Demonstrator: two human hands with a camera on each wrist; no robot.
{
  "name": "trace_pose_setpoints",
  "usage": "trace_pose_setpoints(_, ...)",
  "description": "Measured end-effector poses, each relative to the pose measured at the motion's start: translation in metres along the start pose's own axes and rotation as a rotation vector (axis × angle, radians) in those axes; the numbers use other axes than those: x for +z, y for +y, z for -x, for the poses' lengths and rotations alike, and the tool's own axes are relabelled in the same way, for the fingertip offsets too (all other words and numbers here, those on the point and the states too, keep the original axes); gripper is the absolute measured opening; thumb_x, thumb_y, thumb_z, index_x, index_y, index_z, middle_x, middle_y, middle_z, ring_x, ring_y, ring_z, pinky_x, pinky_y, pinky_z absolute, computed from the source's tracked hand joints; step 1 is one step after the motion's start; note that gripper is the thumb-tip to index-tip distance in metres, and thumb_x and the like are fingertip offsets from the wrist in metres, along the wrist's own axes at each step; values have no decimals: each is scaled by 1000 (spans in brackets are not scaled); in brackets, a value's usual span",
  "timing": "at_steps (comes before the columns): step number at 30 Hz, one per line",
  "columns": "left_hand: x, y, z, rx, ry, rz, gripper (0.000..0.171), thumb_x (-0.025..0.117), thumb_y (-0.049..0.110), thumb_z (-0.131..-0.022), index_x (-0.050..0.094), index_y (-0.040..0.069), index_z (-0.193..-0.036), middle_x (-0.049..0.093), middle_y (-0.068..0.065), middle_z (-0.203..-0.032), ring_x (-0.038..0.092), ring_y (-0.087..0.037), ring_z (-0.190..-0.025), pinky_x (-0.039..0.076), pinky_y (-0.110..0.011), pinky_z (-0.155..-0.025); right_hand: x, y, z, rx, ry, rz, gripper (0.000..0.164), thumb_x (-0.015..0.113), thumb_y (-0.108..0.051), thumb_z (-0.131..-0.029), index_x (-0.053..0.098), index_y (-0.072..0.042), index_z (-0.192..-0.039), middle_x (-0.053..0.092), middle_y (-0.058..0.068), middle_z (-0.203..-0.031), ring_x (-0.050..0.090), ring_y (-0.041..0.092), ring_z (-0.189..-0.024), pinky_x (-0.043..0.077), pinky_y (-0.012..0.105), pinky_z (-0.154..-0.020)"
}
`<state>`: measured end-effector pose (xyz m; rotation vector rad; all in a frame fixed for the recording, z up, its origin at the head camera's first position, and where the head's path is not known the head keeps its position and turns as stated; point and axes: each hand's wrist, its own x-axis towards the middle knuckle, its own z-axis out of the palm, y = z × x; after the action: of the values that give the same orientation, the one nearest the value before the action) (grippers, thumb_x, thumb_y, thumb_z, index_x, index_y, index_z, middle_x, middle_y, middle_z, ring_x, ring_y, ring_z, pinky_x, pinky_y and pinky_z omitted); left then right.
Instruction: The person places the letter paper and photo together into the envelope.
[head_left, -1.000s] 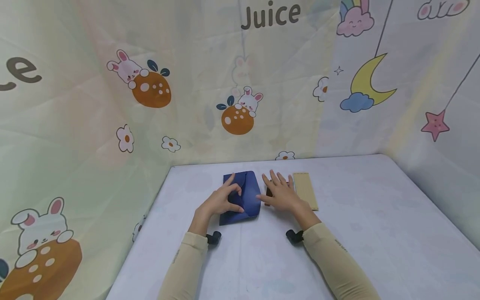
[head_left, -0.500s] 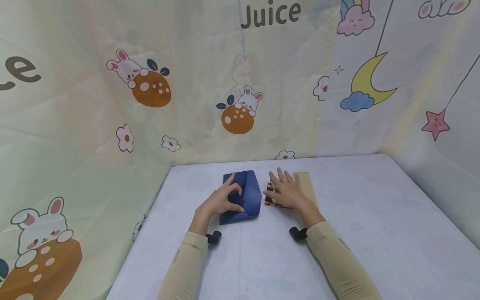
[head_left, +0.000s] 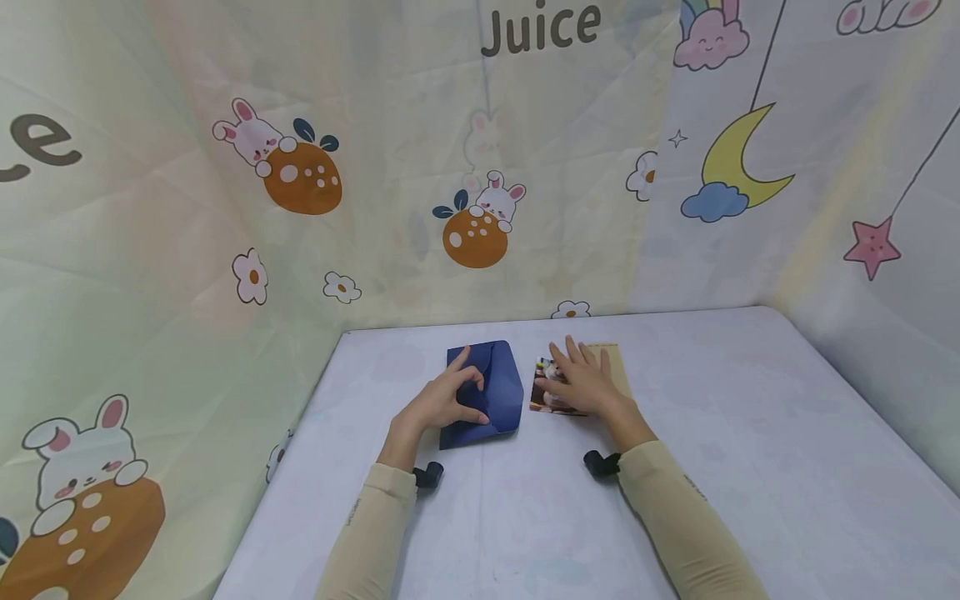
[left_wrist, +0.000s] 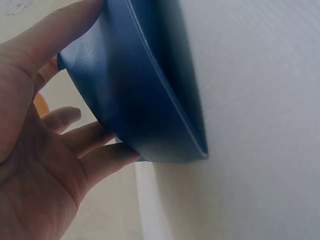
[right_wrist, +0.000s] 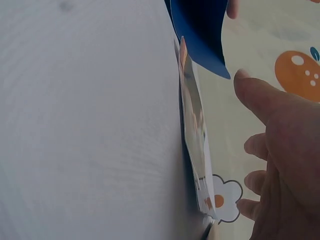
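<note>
A dark blue envelope (head_left: pixel 504 392) lies on the table with its pointed flap spread to the right. My left hand (head_left: pixel 438 400) pinches it between curved thumb and fingers. In the left wrist view the envelope (left_wrist: pixel 135 90) bulges, its mouth gaping. Just right of it lies a colourful printed photo (head_left: pixel 546 396), partly covered by my right hand (head_left: pixel 588 387). That hand hovers with fingers spread; in the right wrist view a gap shows between its fingers and the photo (right_wrist: pixel 194 115), which is seen edge-on and slightly bowed.
A tan paper strip (head_left: pixel 615 367) lies right of the photo, partly behind my right hand. The white-covered table (head_left: pixel 510 525) meets a printed cloth backdrop (head_left: pixel 390 250) at its far edge and sides. Each wrist wears a small black camera.
My right hand has shifted to the right, away from the envelope, and more of the photo shows beneath it. My left hand and the envelope stay in place.
</note>
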<state>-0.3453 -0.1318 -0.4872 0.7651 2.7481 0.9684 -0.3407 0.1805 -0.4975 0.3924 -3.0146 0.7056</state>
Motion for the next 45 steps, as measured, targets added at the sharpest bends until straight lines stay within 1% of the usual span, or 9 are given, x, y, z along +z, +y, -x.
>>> trace_pose_setpoints(8,0,1,0,-6,-3,6,47,95,37,-74,56,37,-100,8,-4,-177,26,-51,-154,36,-69,-114,-1,6,2,4,-6,16,87,60,-60,-99,27,-12,-165,12,27,-172,13,54,-157,-8,75,-120)
trace_pose_setpoints(13,0,0,1,-3,-7,14,47,95,37,-74,56,37,-100,2,0,-178,26,-50,-155,38,-66,-114,-2,8,2,11,-24,29,89,63,-59,-98,28,-11,-164,12,28,-172,14,55,-156,-9,75,-120)
trace_pose_setpoints(20,0,0,2,-5,-10,29,47,95,37,-74,56,36,-101,-2,6,-177,25,-48,-156,38,-65,-115,-2,9,1,39,-46,66,90,62,-60,-97,29,-8,-163,18,30,-170,15,54,-156,-7,75,-120)
trace_pose_setpoints(26,0,0,1,3,-9,25,47,95,37,-74,56,36,-100,2,-4,-178,25,-50,-155,38,-67,-115,-2,10,1,75,-76,76,95,66,-60,-95,28,-7,-164,23,30,-168,15,53,-156,-10,73,-121)
trace_pose_setpoints(28,0,0,1,4,-8,26,47,95,37,-74,57,37,-99,2,-5,-178,25,-51,-155,38,-67,-114,-2,10,1,79,-79,80,95,67,-60,-95,28,-7,-163,24,30,-168,16,53,-156,-10,73,-121)
trace_pose_setpoints(32,0,0,0,0,-10,31,47,95,37,-74,57,37,-100,-2,2,-177,24,-50,-155,37,-67,-115,-3,9,1,95,-86,94,94,67,-59,-95,28,-7,-163,27,29,-167,18,53,-156,-9,73,-122)
trace_pose_setpoints(36,0,0,0,-3,-9,33,48,95,38,-74,57,36,-102,-7,9,-176,27,-49,-155,39,-65,-115,-4,7,2,125,-92,104,95,68,-59,-94,29,-7,-163,29,31,-166,20,54,-154,-8,72,-122)
trace_pose_setpoints(39,0,1,0,-3,-9,32,48,95,38,-74,57,36,-102,-8,10,-176,29,-50,-153,40,-64,-114,-5,6,2,145,-93,109,97,68,-61,-93,29,-7,-163,29,31,-165,20,54,-154,-9,72,-122)
trace_pose_setpoints(45,-1,1,1,-8,-12,31,47,95,37,-74,57,35,-102,-6,8,-176,26,-50,-155,38,-66,-115,-5,5,3,152,-86,110,99,69,-62,-92,29,-6,-163,31,31,-165,21,54,-153,-10,72,-121)
